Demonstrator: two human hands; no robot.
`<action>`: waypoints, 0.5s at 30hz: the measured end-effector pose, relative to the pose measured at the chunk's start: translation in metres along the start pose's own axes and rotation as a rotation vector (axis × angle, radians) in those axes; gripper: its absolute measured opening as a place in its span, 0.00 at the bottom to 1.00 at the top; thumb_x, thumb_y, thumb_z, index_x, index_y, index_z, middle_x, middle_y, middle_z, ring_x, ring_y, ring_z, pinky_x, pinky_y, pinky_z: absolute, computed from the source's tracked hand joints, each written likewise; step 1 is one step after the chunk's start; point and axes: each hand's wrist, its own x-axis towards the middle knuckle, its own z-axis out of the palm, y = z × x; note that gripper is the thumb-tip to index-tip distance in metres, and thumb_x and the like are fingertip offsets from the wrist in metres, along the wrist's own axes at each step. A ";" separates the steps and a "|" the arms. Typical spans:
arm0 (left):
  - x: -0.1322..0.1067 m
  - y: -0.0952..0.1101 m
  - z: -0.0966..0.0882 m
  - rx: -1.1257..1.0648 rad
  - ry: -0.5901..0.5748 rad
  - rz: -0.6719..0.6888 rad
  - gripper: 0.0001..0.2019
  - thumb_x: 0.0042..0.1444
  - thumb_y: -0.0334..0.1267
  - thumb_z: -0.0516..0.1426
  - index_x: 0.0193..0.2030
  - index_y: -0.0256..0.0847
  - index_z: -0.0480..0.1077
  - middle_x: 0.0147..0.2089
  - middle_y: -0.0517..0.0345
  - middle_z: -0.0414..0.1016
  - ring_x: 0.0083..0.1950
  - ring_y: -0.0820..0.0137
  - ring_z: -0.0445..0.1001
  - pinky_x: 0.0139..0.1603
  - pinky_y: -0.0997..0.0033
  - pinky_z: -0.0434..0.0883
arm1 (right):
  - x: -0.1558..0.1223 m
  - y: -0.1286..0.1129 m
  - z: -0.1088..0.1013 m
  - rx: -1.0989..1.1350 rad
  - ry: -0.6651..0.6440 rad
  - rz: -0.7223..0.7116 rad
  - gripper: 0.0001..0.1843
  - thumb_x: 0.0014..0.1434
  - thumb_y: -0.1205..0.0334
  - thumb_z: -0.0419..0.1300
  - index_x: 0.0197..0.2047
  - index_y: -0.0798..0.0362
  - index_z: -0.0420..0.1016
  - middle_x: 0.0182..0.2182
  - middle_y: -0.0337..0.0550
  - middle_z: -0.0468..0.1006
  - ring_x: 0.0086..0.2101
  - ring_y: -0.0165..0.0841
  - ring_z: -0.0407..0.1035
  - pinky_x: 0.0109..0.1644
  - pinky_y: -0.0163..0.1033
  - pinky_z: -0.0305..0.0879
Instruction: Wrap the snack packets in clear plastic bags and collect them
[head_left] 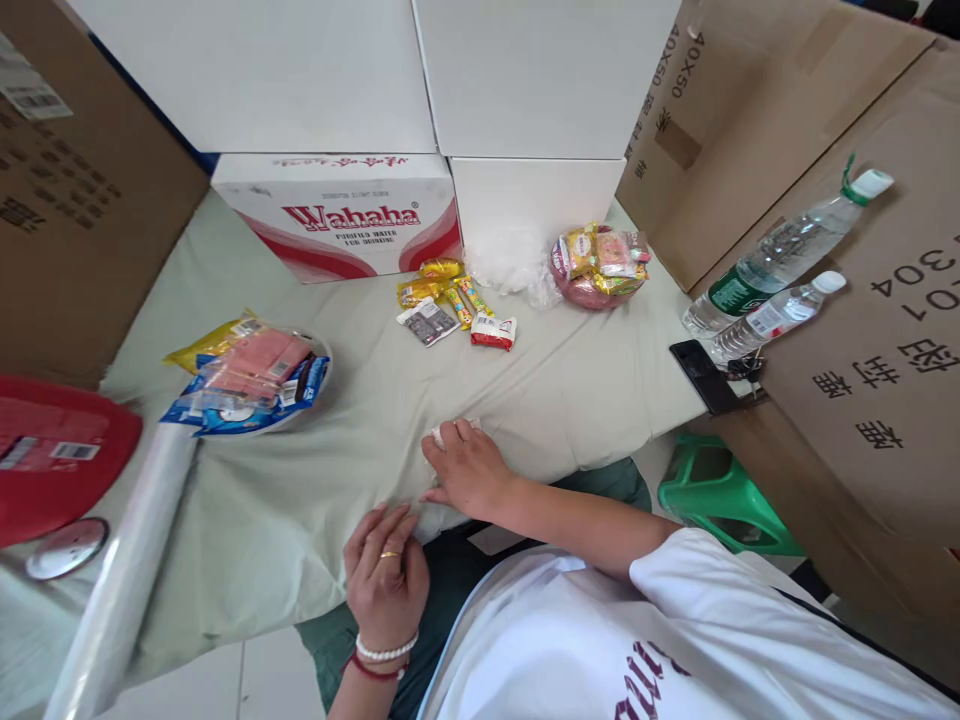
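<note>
At the centre of the frame, below the wrapped snacks [427, 324], we see the right hand [474, 478], its fingers [451, 436] curled over a white scrap [436, 436] on the desk [555, 400]; we cannot tell whether they grip it. At lower centre, we see the left hand [386, 580], fingers loosely bent; what lies beneath them we cannot tell.

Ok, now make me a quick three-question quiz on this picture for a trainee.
1. Which hand touches the white scrap?
2. True or false: both bottles have white caps.
3. Which is nearest the Wahaha box? (a) stool (b) yellow packets (c) bottles

Key: 1. The right hand. 2. True. 3. (b).
</note>
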 end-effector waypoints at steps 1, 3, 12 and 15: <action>0.004 -0.003 0.000 0.021 0.017 -0.004 0.14 0.59 0.21 0.59 0.48 0.40 0.76 0.48 0.47 0.82 0.62 0.53 0.76 0.62 0.46 0.74 | -0.001 0.002 0.000 -0.002 -0.002 0.014 0.33 0.62 0.43 0.68 0.60 0.58 0.71 0.50 0.54 0.72 0.50 0.46 0.65 0.52 0.49 0.72; 0.013 -0.009 0.002 0.054 0.047 -0.005 0.13 0.58 0.22 0.59 0.47 0.39 0.76 0.48 0.45 0.82 0.62 0.52 0.76 0.61 0.45 0.74 | -0.003 0.005 -0.002 0.005 -0.012 0.056 0.23 0.65 0.52 0.66 0.58 0.56 0.73 0.50 0.54 0.72 0.49 0.45 0.66 0.50 0.47 0.72; 0.024 -0.016 0.030 0.189 -0.023 0.066 0.13 0.56 0.22 0.60 0.47 0.37 0.76 0.47 0.43 0.82 0.54 0.53 0.80 0.55 0.51 0.77 | -0.040 0.142 -0.072 0.658 0.425 0.368 0.19 0.68 0.67 0.51 0.57 0.47 0.75 0.50 0.42 0.80 0.47 0.36 0.74 0.51 0.41 0.72; 0.021 -0.014 0.035 0.251 -0.008 0.073 0.15 0.53 0.22 0.60 0.47 0.36 0.76 0.46 0.43 0.83 0.50 0.55 0.80 0.52 0.55 0.77 | -0.031 0.249 -0.136 0.713 0.727 0.513 0.16 0.66 0.63 0.53 0.54 0.49 0.75 0.49 0.42 0.80 0.44 0.35 0.74 0.46 0.40 0.71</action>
